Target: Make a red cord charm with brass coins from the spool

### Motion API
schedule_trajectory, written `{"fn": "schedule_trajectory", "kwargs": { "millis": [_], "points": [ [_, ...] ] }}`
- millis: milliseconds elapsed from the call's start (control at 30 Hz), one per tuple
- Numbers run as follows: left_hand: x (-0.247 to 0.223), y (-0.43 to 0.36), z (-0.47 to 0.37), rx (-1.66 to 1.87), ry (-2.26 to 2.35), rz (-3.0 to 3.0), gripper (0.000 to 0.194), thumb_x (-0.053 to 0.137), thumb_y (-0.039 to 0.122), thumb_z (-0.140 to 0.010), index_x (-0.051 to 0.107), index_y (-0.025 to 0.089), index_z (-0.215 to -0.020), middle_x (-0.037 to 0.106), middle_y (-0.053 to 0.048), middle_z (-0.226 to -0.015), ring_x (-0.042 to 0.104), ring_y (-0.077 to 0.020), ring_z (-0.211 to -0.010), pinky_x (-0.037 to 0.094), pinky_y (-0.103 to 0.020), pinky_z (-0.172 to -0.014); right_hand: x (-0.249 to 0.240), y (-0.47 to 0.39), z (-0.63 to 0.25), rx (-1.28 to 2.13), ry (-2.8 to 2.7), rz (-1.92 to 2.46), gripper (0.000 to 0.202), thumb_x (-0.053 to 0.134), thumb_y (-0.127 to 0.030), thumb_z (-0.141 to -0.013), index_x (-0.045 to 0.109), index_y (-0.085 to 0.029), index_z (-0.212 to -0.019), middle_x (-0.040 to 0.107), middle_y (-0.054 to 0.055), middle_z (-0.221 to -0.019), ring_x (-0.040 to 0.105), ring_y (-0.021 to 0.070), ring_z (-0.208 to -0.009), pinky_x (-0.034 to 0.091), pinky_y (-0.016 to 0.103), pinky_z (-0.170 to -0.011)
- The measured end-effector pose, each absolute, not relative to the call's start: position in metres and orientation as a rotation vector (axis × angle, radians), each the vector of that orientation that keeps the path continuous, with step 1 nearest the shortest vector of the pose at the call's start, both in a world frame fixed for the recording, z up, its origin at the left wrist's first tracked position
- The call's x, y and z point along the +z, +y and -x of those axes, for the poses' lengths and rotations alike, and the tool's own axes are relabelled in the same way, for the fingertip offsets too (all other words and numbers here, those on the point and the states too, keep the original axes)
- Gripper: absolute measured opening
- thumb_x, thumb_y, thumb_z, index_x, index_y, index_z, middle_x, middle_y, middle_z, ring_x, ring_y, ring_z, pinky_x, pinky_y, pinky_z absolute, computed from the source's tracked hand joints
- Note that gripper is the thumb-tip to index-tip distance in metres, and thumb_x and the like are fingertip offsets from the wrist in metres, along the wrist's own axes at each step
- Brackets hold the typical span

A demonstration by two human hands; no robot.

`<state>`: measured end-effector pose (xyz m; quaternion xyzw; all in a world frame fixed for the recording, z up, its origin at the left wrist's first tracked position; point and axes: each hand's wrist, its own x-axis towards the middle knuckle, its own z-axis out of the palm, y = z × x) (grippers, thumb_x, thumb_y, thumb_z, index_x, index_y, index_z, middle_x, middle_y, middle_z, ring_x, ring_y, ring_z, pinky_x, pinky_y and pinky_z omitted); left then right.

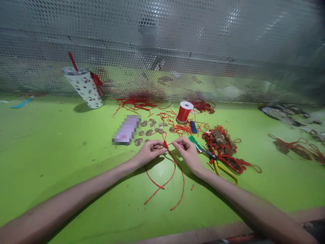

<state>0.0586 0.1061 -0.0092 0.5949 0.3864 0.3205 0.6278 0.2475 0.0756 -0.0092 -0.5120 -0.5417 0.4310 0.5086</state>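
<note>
A red cord [174, 162] with a small knot and a loop at its top is held between my two hands over the green table. My left hand [151, 151] pinches it at the knot from the left. The fingers of my right hand [186, 150] are closed on a strand that comes out of the knot to the right. Loose ends of the cord hang below and curl over the tabletop. Just beyond my hands lie several round metal coins [149, 132]. Close to my right hand are pliers [215, 159] with red and yellow handles and a green lighter [194, 142].
A red thread spool [185, 113], a blue lighter [193, 127] and cord scraps [182, 128] lie behind. Knotted coin ornaments [219, 140] are heaped at right. A blurred phone [127, 129] and a patterned tumbler [85, 88] stand left. Perforated metal mesh [122, 64] closes off the back.
</note>
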Motion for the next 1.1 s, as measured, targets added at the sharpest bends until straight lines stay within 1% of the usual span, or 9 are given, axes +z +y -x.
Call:
{"fn": "schedule_trajectory", "kwargs": {
  "millis": [67,233,367,467,633,733,933,1100],
  "points": [
    [-0.008,0.105,-0.059,0.750,0.900,-1.371,0.038,0.079,0.047,-0.071,0.062,0.015,-0.079,0.051,0.006,-0.060,0.039,-0.0057,-0.049,0.024,-0.021,-0.046,-0.008,0.077,-0.247,1.041,-1.292,1.247,0.039,0.073,-0.056,-0.077,0.061,-0.019,-0.071,0.045,-0.004,-0.060,0.039,0.0116,-0.054,0.032,0.027,-0.052],
    [-0.007,0.105,-0.059,0.772,0.893,-1.345,0.038,0.077,0.050,-0.074,0.063,0.015,-0.079,0.042,0.008,-0.051,0.033,-0.0057,-0.045,0.021,-0.021,-0.043,-0.009,0.079,-0.245,1.069,-1.264,1.251,0.043,0.075,-0.060,-0.073,0.061,-0.020,-0.071,0.045,-0.004,-0.059,0.038,0.0112,-0.053,0.032,0.027,-0.051],
    [-0.007,0.106,-0.057,0.801,0.878,-1.309,0.039,0.073,0.052,-0.078,0.063,0.015,-0.077,0.036,0.009,-0.049,0.029,-0.0055,-0.043,0.019,-0.021,-0.042,-0.011,0.078,-0.247,1.091,-1.269,1.244,0.041,0.074,-0.059,-0.075,0.061,-0.020,-0.073,0.049,-0.003,-0.062,0.039,0.0114,-0.054,0.031,0.026,-0.050],
    [-0.008,0.106,-0.057,0.799,0.884,-1.332,0.039,0.073,0.053,-0.078,0.063,0.015,-0.077,0.037,0.009,-0.050,0.029,-0.0055,-0.043,0.019,-0.021,-0.042,-0.012,0.077,-0.249,1.148,-1.267,1.231,0.038,0.071,-0.057,-0.079,0.061,-0.020,-0.076,0.050,-0.003,-0.063,0.039,0.0111,-0.054,0.029,0.025,-0.049],
    [-0.010,0.106,-0.057,0.781,0.904,-1.362,0.037,0.070,0.050,-0.081,0.063,0.014,-0.078,0.038,0.007,-0.051,0.030,-0.0061,-0.045,0.019,-0.021,-0.044,-0.018,0.080,-0.251,1.236,-1.161,1.172,0.036,0.069,-0.054,-0.083,0.058,-0.020,-0.080,0.039,-0.008,-0.056,0.033,0.0094,-0.048,0.023,0.024,-0.045],
    [-0.009,0.105,-0.057,0.774,0.910,-1.382,0.036,0.069,0.049,-0.082,0.064,0.014,-0.078,0.038,0.007,-0.051,0.030,-0.0065,-0.046,0.019,-0.022,-0.045,-0.022,0.083,-0.253,1.298,-1.109,1.156,0.036,0.071,-0.054,-0.082,0.059,-0.020,-0.083,0.037,-0.008,-0.056,0.031,0.0088,-0.047,0.021,0.024,-0.045],
    [-0.007,0.104,-0.057,0.764,0.923,-1.413,0.037,0.069,0.050,-0.081,0.066,0.014,-0.078,0.040,0.007,-0.052,0.031,-0.0065,-0.046,0.019,-0.021,-0.045,-0.022,0.084,-0.253,1.344,-1.056,1.151,0.039,0.074,-0.056,-0.078,0.059,-0.020,-0.083,0.038,-0.009,-0.055,0.030,0.0084,-0.046,0.020,0.024,-0.045],
    [-0.009,0.105,-0.057,0.778,0.926,-1.403,0.038,0.069,0.051,-0.080,0.066,0.014,-0.079,0.041,0.007,-0.052,0.032,-0.0064,-0.046,0.020,-0.021,-0.045,-0.021,0.084,-0.252,1.316,-1.097,1.170,0.039,0.072,-0.056,-0.078,0.058,-0.020,-0.082,0.038,-0.009,-0.055,0.031,0.0087,-0.046,0.022,0.024,-0.045]
  ]
}}
